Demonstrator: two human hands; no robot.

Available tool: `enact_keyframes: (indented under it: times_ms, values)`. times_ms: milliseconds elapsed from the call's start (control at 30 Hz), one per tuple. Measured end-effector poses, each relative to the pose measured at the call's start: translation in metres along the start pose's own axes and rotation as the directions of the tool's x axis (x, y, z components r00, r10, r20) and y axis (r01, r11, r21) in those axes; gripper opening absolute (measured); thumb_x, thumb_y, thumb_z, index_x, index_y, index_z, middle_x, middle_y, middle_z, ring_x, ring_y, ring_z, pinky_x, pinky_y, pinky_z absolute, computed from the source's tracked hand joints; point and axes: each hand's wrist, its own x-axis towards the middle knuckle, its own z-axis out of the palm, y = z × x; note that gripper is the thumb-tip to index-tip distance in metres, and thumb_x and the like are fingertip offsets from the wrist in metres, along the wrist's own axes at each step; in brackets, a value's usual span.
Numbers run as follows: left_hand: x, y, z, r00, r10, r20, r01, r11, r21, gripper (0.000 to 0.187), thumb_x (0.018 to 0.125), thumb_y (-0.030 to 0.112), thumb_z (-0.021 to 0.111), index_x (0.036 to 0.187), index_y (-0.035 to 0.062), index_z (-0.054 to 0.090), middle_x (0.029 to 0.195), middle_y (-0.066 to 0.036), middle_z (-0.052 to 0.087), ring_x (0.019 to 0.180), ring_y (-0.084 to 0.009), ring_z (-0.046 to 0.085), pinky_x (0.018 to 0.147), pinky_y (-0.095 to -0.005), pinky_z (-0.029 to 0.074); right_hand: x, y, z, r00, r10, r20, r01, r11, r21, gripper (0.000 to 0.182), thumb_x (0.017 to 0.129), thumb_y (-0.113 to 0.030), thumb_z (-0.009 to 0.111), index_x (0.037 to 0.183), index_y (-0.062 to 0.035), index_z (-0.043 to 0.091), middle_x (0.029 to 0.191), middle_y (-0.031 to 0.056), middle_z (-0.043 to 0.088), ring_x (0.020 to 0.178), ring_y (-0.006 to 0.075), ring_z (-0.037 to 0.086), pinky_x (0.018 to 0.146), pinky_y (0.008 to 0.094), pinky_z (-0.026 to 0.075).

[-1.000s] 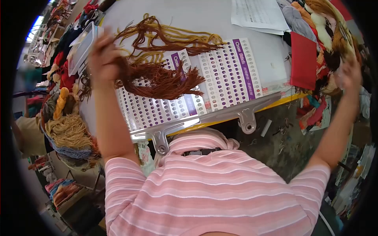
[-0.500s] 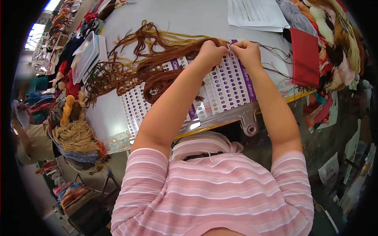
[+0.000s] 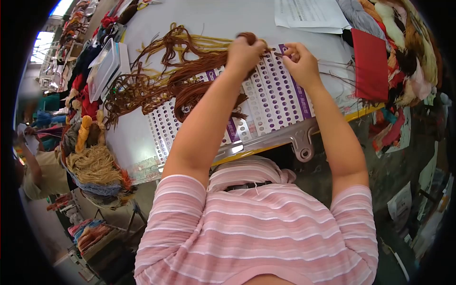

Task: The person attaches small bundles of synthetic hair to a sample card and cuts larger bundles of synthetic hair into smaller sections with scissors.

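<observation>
My left hand is closed on a hank of brown thread, with a loop of it bulging above the knuckles. It hovers over the far ends of the perforated cards. Close by on the right, my right hand has its fingers curled and pinched at the far end of a white card with purple edging; whatever lies in the fingertips is too small to make out. Rows of holes run down the cards. More brown thread lies across the cards on the left, with yellow-gold thread behind it.
A metal clip sits at the table's near edge by the cards. To the right lie a red folder, printed sheets and coloured yarn hanks. A plastic box and beige yarn are on the left. Another person's arm shows far left.
My hands have drawn apart. The left moved left and away from me, lifting a loop of brown thread; the right shifted slightly right and away from me.
</observation>
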Motion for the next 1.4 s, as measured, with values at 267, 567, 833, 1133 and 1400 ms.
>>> enact_keyframes:
  times_ms: [267,567,833,1133,1400]
  values:
    - [-0.005,-0.01,-0.073,0.957,0.156,0.243,0.239,0.043,-0.97,0.007,0.085,0.003,0.045,0.084,0.0013,0.052,0.092,-0.015,0.062,0.077,-0.0187,0.056,0.069,-0.0288,0.047,0.003,0.0,-0.011,0.923,-0.37,0.106,0.362,0.739,-0.568,0.011,0.081,-0.016,0.061,0.089,-0.0103,0.065,0.09,0.0048,0.057,0.086,0.0253,0.057,0.074,0.04,0.047]
    - [-0.015,0.012,0.012,0.898,0.17,0.405,-0.04,0.95,-0.31,0.016,0.081,-0.001,0.061,0.088,0.0014,0.047,0.083,-0.011,0.061,0.06,-0.0125,0.059,0.048,-0.0221,0.046,0.005,-0.022,-0.009,0.891,-0.454,0.023,0.442,0.854,-0.275,0.008,0.087,-0.013,0.052,0.09,-0.0058,0.055,0.089,0.0105,0.056,0.089,0.0316,0.053,0.077,0.0418,0.044]
    - [-0.037,0.025,-0.067,0.999,0.039,0.01,-0.028,0.853,-0.521,0.013,0.083,0.011,0.063,0.085,0.0039,0.053,0.066,-0.002,0.052,0.056,-0.0124,0.052,0.055,-0.0254,0.045,0.01,0.007,0.003,0.96,-0.277,0.047,0.281,0.939,-0.197,0.018,0.091,-0.012,0.044,0.1,-0.0024,0.057,0.095,0.0159,0.061,0.091,0.0337,0.057,0.079,0.0408,0.045]
    - [0.029,-0.038,-0.273,0.934,-0.023,-0.358,-0.21,0.774,-0.598,0.01,0.084,0.0,0.055,0.082,0.0064,0.047,0.07,-0.006,0.053,0.055,-0.0197,0.054,0.058,-0.0358,0.05,0.008,0.005,0.009,0.972,-0.234,-0.003,0.226,0.941,-0.25,0.017,0.089,-0.012,0.046,0.099,-0.0033,0.058,0.096,0.0149,0.062,0.092,0.0332,0.058,0.08,0.0418,0.046]
    - [-0.082,0.089,-0.248,0.892,0.347,0.288,-0.017,0.664,-0.747,0.041,0.094,0.014,0.044,0.129,-0.008,0.038,0.132,-0.032,0.042,0.066,-0.0105,0.052,0.067,-0.0231,0.05,0.004,-0.099,0.01,0.913,-0.395,-0.105,0.401,0.915,0.047,0.042,0.077,-0.015,0.069,0.116,-0.0062,0.057,0.111,0.0091,0.061,0.101,0.0212,0.059,0.083,0.0343,0.048]
